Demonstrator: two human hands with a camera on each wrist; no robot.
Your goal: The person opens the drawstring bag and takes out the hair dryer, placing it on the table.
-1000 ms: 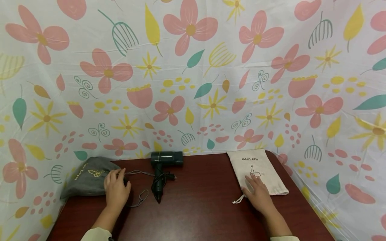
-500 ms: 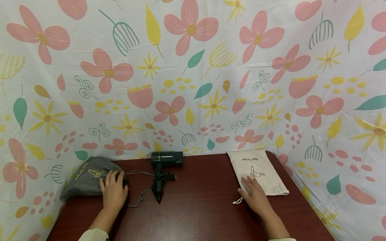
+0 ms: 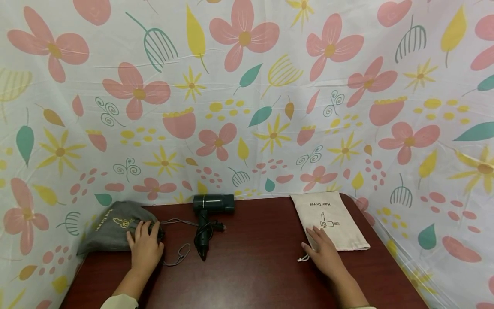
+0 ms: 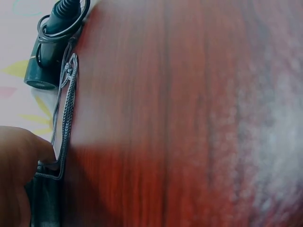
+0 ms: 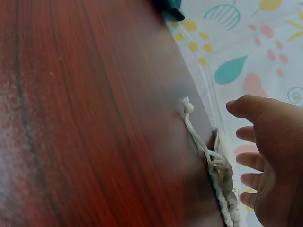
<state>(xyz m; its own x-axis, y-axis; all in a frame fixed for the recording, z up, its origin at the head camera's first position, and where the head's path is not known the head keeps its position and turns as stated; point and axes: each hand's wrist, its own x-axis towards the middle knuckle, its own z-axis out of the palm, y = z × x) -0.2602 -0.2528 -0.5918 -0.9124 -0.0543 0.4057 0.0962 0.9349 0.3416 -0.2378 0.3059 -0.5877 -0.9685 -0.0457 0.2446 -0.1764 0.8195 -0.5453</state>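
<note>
My left hand (image 3: pixel 147 249) rests at the right end of a stuffed grey drawstring bag (image 3: pixel 115 229) printed "Hair Dryer", its fingers spread over the fabric. In the left wrist view, the thumb (image 4: pixel 38 151) is at the bag's grey cord (image 4: pixel 69 104), beside a dark shape mostly hidden by the hand. My right hand (image 3: pixel 325 253) is at the near left corner of a flat beige drawstring bag (image 3: pixel 339 223), also printed "Hair Dryer", with fingers extended. In the right wrist view, this bag's white cord (image 5: pixel 199 142) lies by the fingers. Neither hand grips anything.
A dark green hair dryer (image 3: pixel 213 203) with its cord wound round the handle lies on the reddish-brown table (image 3: pixel 247 266), between the two bags. A loop of grey cord (image 3: pixel 180 254) trails near it. Flower-patterned cloth (image 3: pixel 247 107) hangs behind and along both sides.
My left hand has shifted slightly left and down on the grey bag. The right hand has drawn back a little toward me, uncovering more of the beige bag's print. Bags and dryer stay put.
</note>
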